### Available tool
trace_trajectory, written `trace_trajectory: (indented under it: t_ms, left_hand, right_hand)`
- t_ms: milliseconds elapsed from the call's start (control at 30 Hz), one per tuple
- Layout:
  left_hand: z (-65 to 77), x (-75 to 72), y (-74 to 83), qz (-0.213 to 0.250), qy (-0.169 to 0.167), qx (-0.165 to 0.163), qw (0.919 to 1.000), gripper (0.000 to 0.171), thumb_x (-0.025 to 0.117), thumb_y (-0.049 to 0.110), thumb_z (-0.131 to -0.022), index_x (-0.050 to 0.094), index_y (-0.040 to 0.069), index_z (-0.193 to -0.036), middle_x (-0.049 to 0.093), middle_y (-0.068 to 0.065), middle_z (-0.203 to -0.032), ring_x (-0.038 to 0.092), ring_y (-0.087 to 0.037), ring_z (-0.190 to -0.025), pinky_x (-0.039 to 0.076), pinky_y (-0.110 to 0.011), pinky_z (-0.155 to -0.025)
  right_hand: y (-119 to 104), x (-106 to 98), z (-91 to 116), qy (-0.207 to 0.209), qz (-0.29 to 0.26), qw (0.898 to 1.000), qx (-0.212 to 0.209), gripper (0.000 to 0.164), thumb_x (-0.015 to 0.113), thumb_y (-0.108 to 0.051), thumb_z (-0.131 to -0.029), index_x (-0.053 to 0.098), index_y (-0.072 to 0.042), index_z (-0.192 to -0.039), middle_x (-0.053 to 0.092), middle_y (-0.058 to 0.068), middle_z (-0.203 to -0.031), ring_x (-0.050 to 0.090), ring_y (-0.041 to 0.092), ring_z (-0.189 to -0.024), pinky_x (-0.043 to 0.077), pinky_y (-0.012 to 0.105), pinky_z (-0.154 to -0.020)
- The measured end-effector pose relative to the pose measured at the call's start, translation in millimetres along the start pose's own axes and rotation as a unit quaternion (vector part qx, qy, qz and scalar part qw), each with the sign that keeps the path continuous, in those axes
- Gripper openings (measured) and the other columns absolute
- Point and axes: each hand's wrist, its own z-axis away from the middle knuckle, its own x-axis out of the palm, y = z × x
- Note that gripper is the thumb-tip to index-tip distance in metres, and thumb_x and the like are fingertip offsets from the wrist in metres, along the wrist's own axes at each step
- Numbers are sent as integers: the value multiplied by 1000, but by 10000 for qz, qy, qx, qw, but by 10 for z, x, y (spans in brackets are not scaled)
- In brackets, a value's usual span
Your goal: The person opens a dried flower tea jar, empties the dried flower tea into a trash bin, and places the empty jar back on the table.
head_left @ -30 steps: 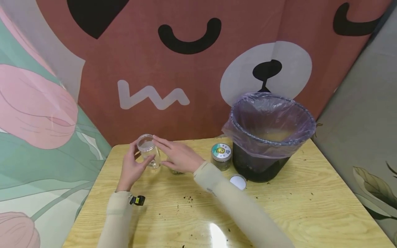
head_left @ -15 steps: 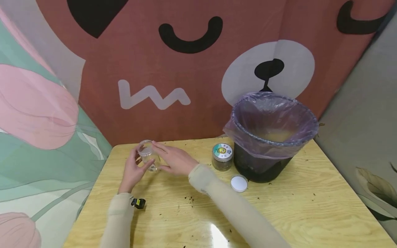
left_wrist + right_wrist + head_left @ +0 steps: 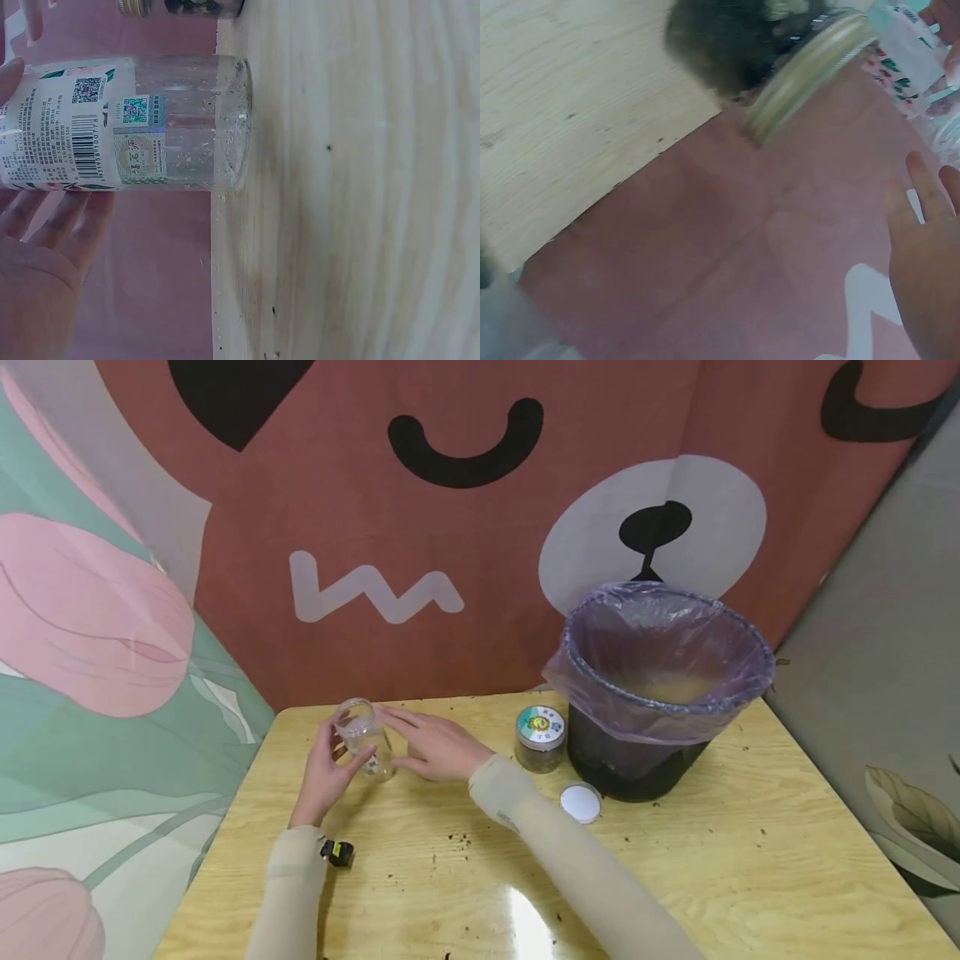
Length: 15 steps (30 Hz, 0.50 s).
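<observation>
My left hand (image 3: 326,777) grips a clear plastic jar (image 3: 381,757), fingers behind it and thumb across the front. Its mouth is uncovered and its base stands on the table edge side. In the left wrist view a printed label (image 3: 56,127) with a barcode wraps the jar, and pale specks cling to the clear wall. My right hand (image 3: 442,747) is beside the jar with straight fingers, fingertips right at the rim. A second jar with a gold lid (image 3: 810,79) and dark contents shows in the right wrist view; my right hand mostly hides it in the head view.
A lidded jar (image 3: 540,752) with a green and white top stands right of the hands. Next to it are a round white lid (image 3: 580,802) and a black bin (image 3: 637,768) lined with a purple bag (image 3: 675,722). Dark crumbs dot the wooden table (image 3: 420,902).
The clear jar and my left hand have come slightly lower and nearer. My right hand has stayed beside the rim, its fingers shifting a little to the right.
</observation>
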Motion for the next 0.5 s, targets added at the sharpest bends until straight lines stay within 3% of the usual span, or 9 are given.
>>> trace_trajectory:
  t_ms: [167,267,333,367,433,500]
  left_hand:
    - [45,-72,-17,273,-263,-277,9989,93,81,15,-91,22,15,-164,37,-16,-162,42,-38,-146,37,-58,-119]
    - [78,-98,-7,432,36,-6,9991,102,83,8,-88,17,17,-165,30,-13,-165,35,-36,-150,32,-54,-123]
    - [103,-99,13,295,637,644,9955,98,84,2,-84,26,11,-163,35,-17,-161,38,-34,-146,33,-45,-121]
    - [118,-91,36,146,1002,1073,9891,92,83,0,-81,35,6,-159,42,-19,-156,42,-32,-141,34,-40,-118]
    - [150,-66,91,-278,1633,1972,9663,68,81,0,-79,56,-1,-142,57,-22,-137,52,-30,-123,39,-29,-106]
    - [187,-21,177,-779,1897,2822,9372,43,78,5,-78,70,-3,-119,67,-21,-114,58,-25,-102,44,-24,-90]
  right_hand:
    - [111,-21,114,-54,-253,9994,232,79,62,-39,-104,17,-24,-167,25,-2,-172,40,21,-151,39,40,-122]
    - [177,-50,166,34,-425,9980,467,79,63,-42,-103,20,-28,-167,29,-4,-171,43,21,-149,42,42,-119]
    - [222,-63,201,96,-439,9973,586,78,62,-47,-103,20,-29,-167,31,-4,-170,44,22,-148,43,43,-118]
    - [245,-70,222,101,-470,9968,639,78,61,-48,-103,20,-30,-167,31,-4,-170,44,22,-149,43,44,-118]
    - [290,-81,268,93,-488,9960,737,80,62,-51,-102,20,-30,-167,31,-3,-169,43,23,-149,42,46,-119]
    - [334,-89,320,51,-513,9950,856,83,64,-54,-99,20,-31,-167,32,-3,-169,43,24,-149,41,47,-119]
